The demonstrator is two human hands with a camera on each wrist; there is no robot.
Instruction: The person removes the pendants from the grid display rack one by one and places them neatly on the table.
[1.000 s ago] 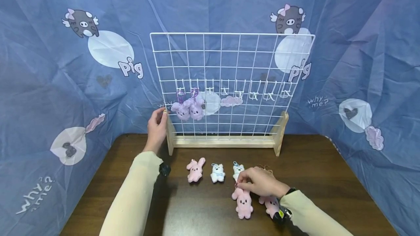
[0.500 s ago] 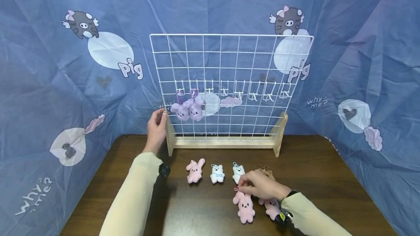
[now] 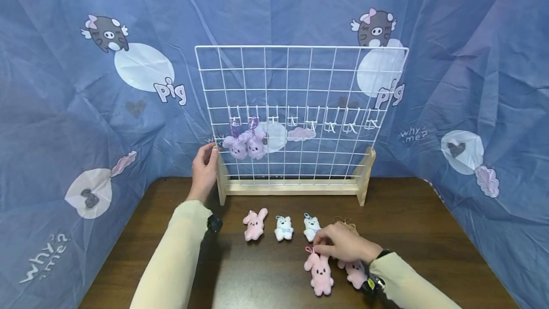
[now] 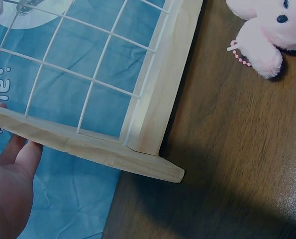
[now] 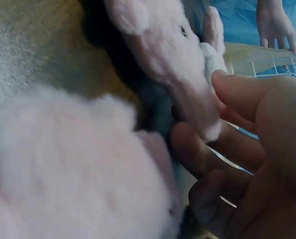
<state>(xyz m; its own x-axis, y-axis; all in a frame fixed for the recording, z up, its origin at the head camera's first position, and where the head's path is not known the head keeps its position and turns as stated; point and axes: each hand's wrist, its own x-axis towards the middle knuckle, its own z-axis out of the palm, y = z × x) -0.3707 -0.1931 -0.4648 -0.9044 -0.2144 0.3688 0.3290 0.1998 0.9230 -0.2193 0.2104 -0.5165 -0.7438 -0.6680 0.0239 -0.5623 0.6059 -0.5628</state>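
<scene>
My left hand (image 3: pixel 204 166) grips the left wooden upright of a white wire grid rack (image 3: pixel 300 187). In the left wrist view, fingers (image 4: pixel 28 157) reach behind the wooden upright (image 4: pixel 88 152). On the table's right side, my right hand (image 3: pixel 343 243) holds a pink plush bunny keychain (image 3: pixel 321 275) near its ear, thumb and fingers curled about it. The bunny lies face up with its pink loop toward the rack. Another pink bunny (image 3: pixel 355 275) lies partly under the right wrist. Two purple plush keychains (image 3: pixel 256 147) hang from the rack's leftmost hooks.
Bare white hooks (image 3: pixel 330 125) line the rack to the right. In front of it lie a pink bunny (image 3: pixel 255 225) and two white bear keychains (image 3: pixel 284 229). A brown plush (image 3: pixel 348 225) is mostly hidden behind the right hand. Patterned blue cloth (image 3: pixel 274 4) surrounds the brown table (image 3: pixel 257 275).
The pink bunny by my right hand has moved slightly toward me and right, and its loop now shows beside the fingertips. My left hand stays on the rack.
</scene>
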